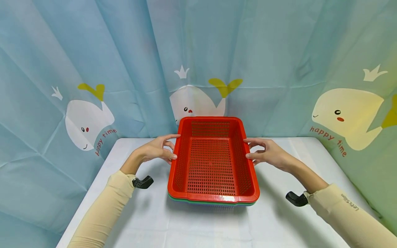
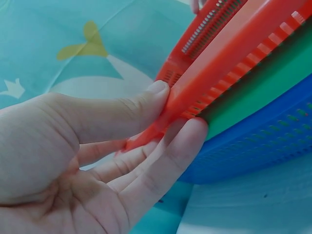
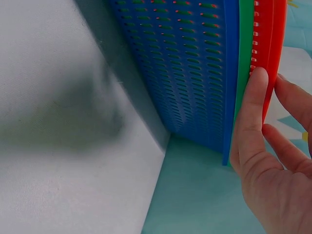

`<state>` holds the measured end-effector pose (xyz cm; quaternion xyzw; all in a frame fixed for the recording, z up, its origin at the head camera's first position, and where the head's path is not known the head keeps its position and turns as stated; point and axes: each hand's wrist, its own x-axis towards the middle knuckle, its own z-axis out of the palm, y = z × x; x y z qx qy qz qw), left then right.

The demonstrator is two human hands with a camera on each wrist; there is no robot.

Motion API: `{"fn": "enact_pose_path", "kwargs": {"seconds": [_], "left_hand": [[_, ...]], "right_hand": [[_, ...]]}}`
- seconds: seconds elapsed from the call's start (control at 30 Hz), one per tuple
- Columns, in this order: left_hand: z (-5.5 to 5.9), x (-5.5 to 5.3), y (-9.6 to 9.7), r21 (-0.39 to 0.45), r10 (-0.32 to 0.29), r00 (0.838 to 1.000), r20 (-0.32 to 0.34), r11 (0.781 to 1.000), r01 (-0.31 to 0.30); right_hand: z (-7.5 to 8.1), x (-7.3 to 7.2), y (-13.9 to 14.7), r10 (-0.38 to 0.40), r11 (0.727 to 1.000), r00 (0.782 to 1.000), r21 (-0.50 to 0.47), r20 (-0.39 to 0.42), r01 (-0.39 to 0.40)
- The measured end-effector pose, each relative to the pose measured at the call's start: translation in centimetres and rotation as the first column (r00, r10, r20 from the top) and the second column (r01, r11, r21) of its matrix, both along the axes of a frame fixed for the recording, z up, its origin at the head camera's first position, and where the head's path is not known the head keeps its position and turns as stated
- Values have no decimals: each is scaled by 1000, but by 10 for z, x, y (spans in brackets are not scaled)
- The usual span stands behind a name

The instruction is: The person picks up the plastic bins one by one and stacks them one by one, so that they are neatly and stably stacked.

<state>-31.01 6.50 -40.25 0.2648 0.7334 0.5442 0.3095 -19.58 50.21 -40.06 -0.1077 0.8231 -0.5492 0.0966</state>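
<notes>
A stack of nested perforated plastic baskets is at the centre of the head view. The red basket (image 1: 214, 198) is on top, with a green basket (image 2: 273, 87) and a blue basket (image 3: 170, 63) under it. On the left side, my left hand (image 1: 158, 150) pinches the red rim, thumb above and fingers beneath in the left wrist view. Opposite it, my right hand (image 1: 270, 154) holds the right side of the red rim between thumb and fingers. Nothing lies inside the red basket. The head view shows only thin edges of the lower baskets.
The stack is over a white table (image 1: 139, 220), on which shadows fall. Behind and at both sides hangs a light blue curtain (image 1: 270, 51) with printed whales. Black curved pieces (image 1: 143, 182) stick out at both sleeve cuffs.
</notes>
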Motion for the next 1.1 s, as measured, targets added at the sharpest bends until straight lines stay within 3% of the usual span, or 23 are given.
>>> {"fn": "enact_pose_path", "kwargs": {"seconds": [0.53,0.8,1.1], "left_hand": [[2,0,-3,-60,-16,998,-53,998,13],[-1,-3,-14,-9,-3,999,-43,1000,3],[-5,-2,-20,-19,2,998,-57,1000,-3]], "right_hand": [[-2,-1,0,-8,999,999,32,-31,9],[2,2,5,-53,997,994,54,-92,58],[3,3,7,-58,996,994,69,-92,64]]}}
